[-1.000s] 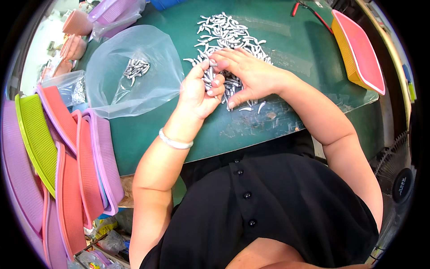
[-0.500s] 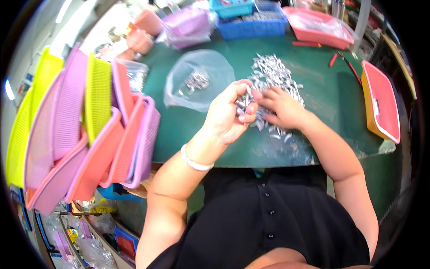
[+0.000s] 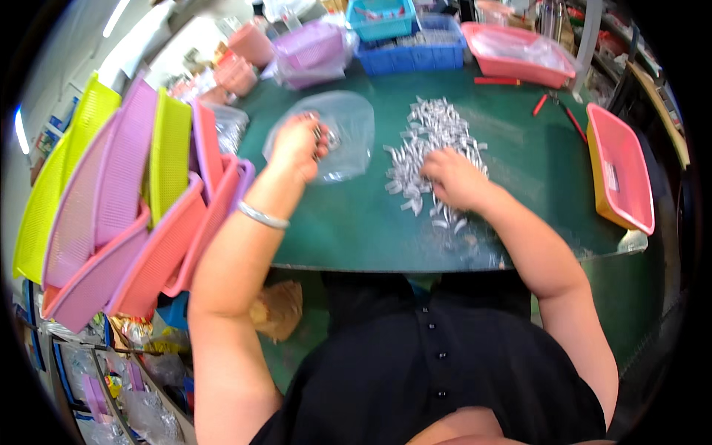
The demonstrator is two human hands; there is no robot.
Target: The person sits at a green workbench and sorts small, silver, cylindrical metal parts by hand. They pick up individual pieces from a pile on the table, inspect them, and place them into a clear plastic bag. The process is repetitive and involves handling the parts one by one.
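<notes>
My left hand (image 3: 298, 147) is over a clear plastic bag (image 3: 356, 126) spread on the table. Its fingers are curled round several small silvery metal pieces (image 3: 320, 142), which show between them. More metal pieces are in the bag, partly covered by that hand. To the right lies a loose pile of small curved metal pieces (image 3: 441, 122). My right hand (image 3: 456, 179) rests at the pile's near part, fingers bent together and tips down among the pieces. What those fingertips hold, if anything, is hidden.
Stacked plastic baskets (image 3: 126, 163) in green, purple and coral stand along the left. A pink and yellow tray (image 3: 593, 174) sits at the table's right edge, near red-handled pliers (image 3: 567, 115). Blue bins (image 3: 411, 59) and a pink tray (image 3: 515, 70) line the back.
My left hand has moved left, from beside the pile to over the bag, still with metal pieces in it. My right hand stays at the pile, its fingers now more bent.
</notes>
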